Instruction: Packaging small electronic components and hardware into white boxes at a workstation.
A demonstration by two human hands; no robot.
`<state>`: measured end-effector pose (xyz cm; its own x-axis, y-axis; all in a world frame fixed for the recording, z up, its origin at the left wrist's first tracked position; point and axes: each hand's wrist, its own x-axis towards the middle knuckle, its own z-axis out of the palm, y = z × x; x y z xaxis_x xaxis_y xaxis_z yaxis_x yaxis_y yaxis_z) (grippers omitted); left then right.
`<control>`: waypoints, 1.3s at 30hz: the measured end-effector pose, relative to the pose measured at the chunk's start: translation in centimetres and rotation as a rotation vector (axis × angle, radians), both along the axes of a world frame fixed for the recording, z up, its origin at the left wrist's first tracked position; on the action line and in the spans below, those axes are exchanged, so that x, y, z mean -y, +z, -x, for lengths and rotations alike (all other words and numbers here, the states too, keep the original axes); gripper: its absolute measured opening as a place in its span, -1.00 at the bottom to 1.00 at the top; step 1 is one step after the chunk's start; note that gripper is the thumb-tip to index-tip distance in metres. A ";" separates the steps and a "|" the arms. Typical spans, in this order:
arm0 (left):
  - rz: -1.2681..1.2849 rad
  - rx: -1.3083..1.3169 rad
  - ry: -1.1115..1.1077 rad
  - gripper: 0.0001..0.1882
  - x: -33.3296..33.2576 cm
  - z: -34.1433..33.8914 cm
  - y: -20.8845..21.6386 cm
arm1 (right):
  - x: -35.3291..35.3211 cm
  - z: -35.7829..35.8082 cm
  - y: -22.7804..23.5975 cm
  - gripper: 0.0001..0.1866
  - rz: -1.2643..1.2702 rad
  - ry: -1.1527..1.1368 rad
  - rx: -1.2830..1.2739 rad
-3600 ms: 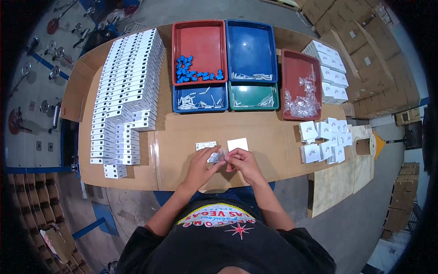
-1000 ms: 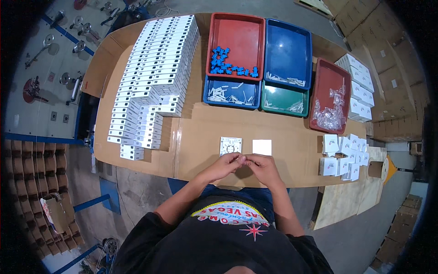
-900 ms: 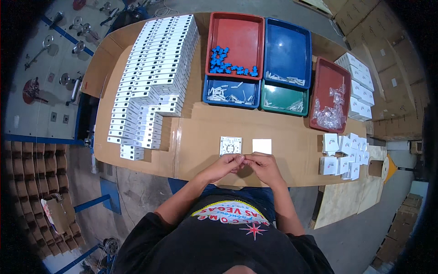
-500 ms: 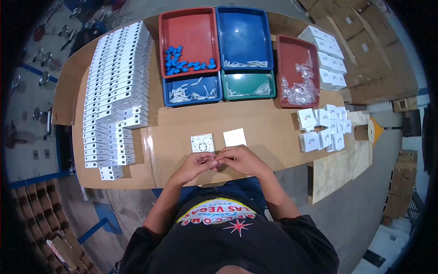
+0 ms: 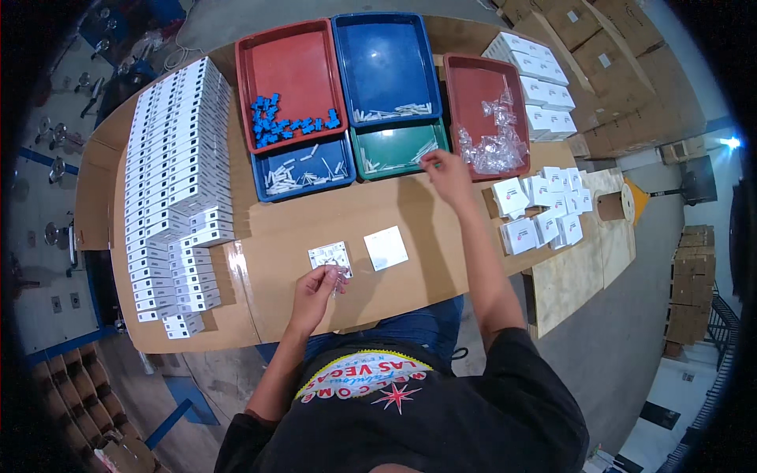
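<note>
My left hand (image 5: 314,292) pinches a small clear plastic bag (image 5: 340,278) above the near part of the table. Just beyond it lies an open white box (image 5: 319,256) with printed markings, and a flat white square (image 5: 385,248) rests to its right. Over the near right corner of the green tray (image 5: 371,173) is my right hand (image 5: 448,175), fingers drawn together beside slim white pieces (image 5: 426,149). Whatever those fingers grip is too small to make out.
Blue plastic parts sit in a red tray (image 5: 288,55). White pieces lie in two blue trays (image 5: 382,47), one smaller (image 5: 303,189). Clear bags fill another red tray (image 5: 473,75). White boxes are stacked at left (image 5: 177,134) and far right (image 5: 544,83); several lie at right (image 5: 520,235).
My hands have parted: the right one reached forward and right to the green tray. The left stays near the white box with the clear bag now showing. The view has shifted.
</note>
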<state>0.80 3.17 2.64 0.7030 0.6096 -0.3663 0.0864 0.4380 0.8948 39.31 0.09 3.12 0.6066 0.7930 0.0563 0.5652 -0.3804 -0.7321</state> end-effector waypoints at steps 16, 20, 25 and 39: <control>-0.362 -0.022 0.207 -0.72 0.2 1.1 2.9 | -3.5 -5.4 -5.7 -0.83 0.284 -0.113 0.414; -0.610 -0.097 0.260 -0.67 -0.4 0.3 5.1 | -2.2 -4.0 -2.5 -0.82 0.131 -0.080 0.324; -0.808 -0.015 0.232 -0.58 -0.9 0.0 6.7 | 0.7 6.4 6.7 -0.77 -0.058 0.261 -0.346; -1.093 -0.034 0.183 -0.52 -0.6 0.7 5.6 | 3.4 19.6 13.1 -0.89 -0.042 0.574 -0.255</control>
<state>0.10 3.78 8.26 0.5692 0.7101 0.4144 0.1334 -0.5771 0.8057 19.71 -3.35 16.22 0.0835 0.9965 0.0041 0.4764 -0.0363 -0.8785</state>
